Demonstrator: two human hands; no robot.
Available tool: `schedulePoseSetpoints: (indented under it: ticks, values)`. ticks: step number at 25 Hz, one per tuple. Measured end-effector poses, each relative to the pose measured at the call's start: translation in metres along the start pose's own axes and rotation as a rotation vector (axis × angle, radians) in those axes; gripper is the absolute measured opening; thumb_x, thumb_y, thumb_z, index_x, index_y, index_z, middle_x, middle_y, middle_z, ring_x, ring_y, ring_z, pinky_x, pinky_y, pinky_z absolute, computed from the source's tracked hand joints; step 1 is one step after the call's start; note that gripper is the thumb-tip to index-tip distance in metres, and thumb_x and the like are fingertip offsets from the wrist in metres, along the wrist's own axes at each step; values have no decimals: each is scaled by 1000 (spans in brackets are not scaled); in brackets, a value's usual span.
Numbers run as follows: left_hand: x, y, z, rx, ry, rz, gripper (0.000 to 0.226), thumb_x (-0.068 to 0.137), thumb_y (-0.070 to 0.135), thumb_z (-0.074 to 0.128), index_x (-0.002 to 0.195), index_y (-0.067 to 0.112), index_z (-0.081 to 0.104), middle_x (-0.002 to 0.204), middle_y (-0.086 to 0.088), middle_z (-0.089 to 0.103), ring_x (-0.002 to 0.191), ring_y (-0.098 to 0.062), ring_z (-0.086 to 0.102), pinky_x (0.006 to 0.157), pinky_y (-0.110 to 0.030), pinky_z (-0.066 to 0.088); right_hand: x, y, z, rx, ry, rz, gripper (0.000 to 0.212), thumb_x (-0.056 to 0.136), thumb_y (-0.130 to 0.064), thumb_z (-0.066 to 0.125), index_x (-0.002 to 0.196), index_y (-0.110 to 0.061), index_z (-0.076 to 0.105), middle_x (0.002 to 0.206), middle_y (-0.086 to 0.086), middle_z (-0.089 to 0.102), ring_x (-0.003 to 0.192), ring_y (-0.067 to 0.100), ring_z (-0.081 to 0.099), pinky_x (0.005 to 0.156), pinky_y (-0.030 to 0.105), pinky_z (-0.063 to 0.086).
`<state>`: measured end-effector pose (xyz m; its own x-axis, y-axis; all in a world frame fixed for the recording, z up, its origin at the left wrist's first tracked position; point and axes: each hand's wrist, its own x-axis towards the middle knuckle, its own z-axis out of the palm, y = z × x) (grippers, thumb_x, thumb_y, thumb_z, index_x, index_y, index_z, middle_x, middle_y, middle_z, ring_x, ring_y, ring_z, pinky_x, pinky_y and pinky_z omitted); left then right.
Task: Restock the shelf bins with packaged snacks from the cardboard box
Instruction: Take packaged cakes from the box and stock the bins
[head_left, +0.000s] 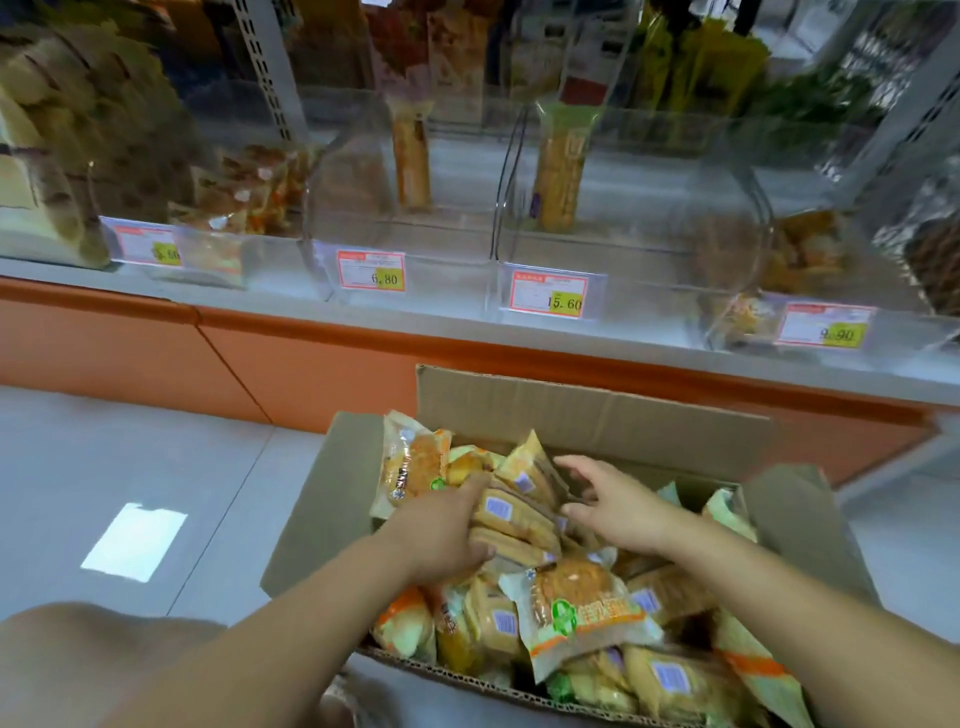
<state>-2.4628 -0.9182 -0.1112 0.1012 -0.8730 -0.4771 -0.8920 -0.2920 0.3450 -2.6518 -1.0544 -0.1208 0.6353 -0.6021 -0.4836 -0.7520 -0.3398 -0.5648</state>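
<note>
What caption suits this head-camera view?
Left hand grips snack packets in the cardboard box; right hand reaches in, below shelf bins.

The left forearm (291, 623) and right forearm (779, 587) are bare along all that shows, from the frame's lower edge up to the wrists. The left grip (441, 530) and right grip (618, 504) are bare as well, with smooth backs. Low on the left a rounded, blurred knee (78, 649) shows, also bare.
</note>
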Motion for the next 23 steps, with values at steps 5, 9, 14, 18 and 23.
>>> schedulePoseSetpoints:
  ticks: [5,9,14,18,23]
  values:
    - [18,10,3,-135,54,-69,85,90,46,61,156,24,12,138,-8,55,121,-28,56,94,-33,45,25,-8,32,207,31,69,78,89,-26,63,152,-29,17,151,2,33,130,21,43,104,30,39]
    - [23,6,4,-182,87,-87,80,87,45,66,153,21,27,141,-4,53,124,-24,54,100,-34,45,37,-4,33,292,86,103,71,83,-42,67,143,-31,30,141,-2,43,116,17,52,95,34,48]
    - [22,3,5,-222,103,-58,89,81,38,75,153,24,25,133,-1,59,118,-22,57,98,-34,47,41,-3,38,265,103,120,72,82,-54,67,142,-30,36,131,-1,37,119,19,47,97,35,45]
    - [21,5,0,-255,133,-13,77,83,35,74,149,24,34,118,2,62,107,-17,59,91,-29,47,41,1,35,232,163,136,62,81,-53,68,134,-29,49,129,-1,42,120,21,46,99,39,46]
    - [21,7,-14,-238,173,1,62,88,42,67,143,22,46,106,3,65,96,-15,59,83,-26,45,17,-2,20,444,314,0,25,85,-38,70,105,-28,61,105,-15,64,97,3,59,73,20,45]
